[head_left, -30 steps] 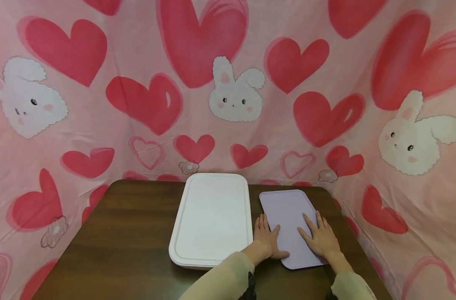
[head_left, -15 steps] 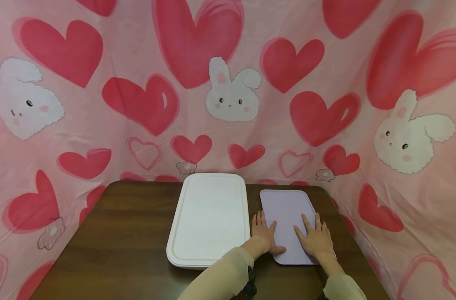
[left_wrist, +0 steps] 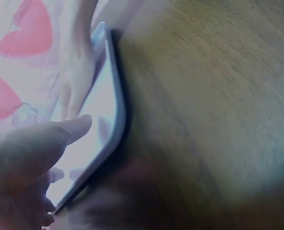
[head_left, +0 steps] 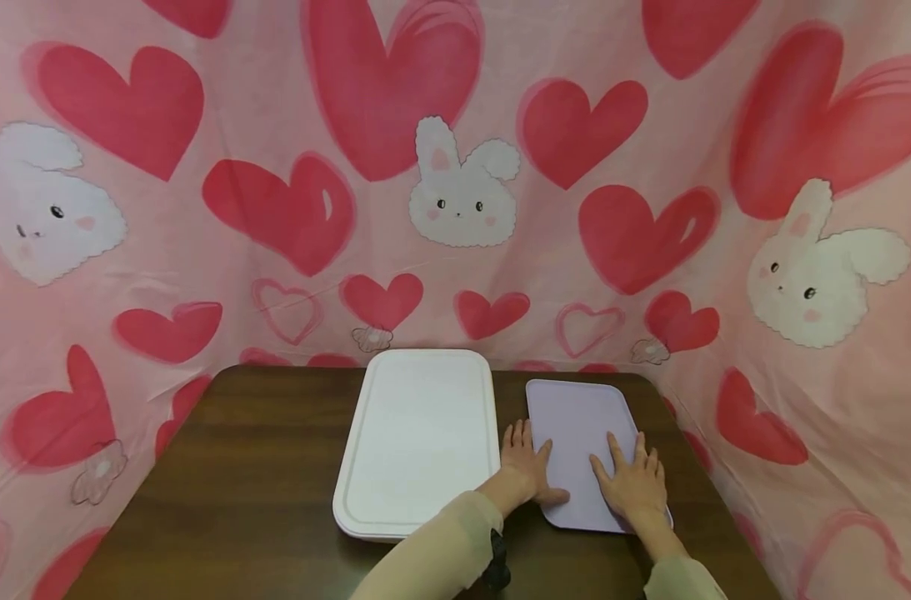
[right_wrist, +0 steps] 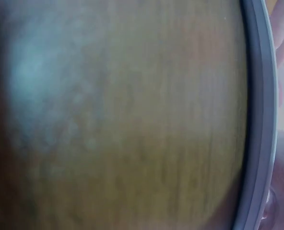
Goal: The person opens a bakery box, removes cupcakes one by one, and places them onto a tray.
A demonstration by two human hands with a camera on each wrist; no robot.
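A flat lavender tray [head_left: 575,417] with a raised rim lies on the right part of the table. My left hand [head_left: 526,468] is at its left edge, fingers straight and pointing away, thumb stretched over the near left part. On the tray's right side rests my right hand [head_left: 637,485], fingers spread, covering part of that edge. In the left wrist view, my left thumb [left_wrist: 75,128] reaches over the tray's corner, and the right hand [left_wrist: 78,67] shows beyond. The right wrist view has the tray's rim [right_wrist: 263,110] close up; most of that hand is out of frame.
A white rectangular box-like container [head_left: 425,433] with a grooved top stands left of the tray, close to my left hand and forearm. The dark wooden table [head_left: 245,483] extends to the left. Pink fabric [head_left: 455,275] with hearts and rabbits hangs behind and at both sides.
The tray has turned slightly: its near end has swung left and its far end right, so it lies straighter on the table. Both hands have stayed at its sides.
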